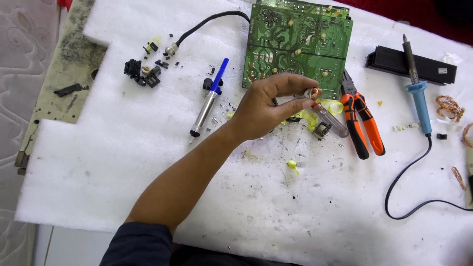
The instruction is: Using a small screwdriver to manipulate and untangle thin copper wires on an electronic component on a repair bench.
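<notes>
The left hand (263, 106) reached from the near left over the white foam sheet (123, 143) that covered the table. Its fingertips were pinched narrow around a small copper coil (311, 93), which it held a little above the sheet, just near the green circuit board (298, 42). The coil was kept up in the air, probably so the person could look at it closely. The forearm lay in a diagonal line, the wrist was bent a little, and the thumb lay under the other fingers. The right hand was not visible.

Just below the coil, a clear-handled screwdriver (331, 118) lay on the sheet among yellow tape scraps (335, 106). To the right were orange-handled pliers (362, 123) and, further right, a blue soldering iron (418, 93) with its black cable. To the left lay a desoldering pump (208, 101), and far left some small black parts (143, 71), well apart from the hand.
</notes>
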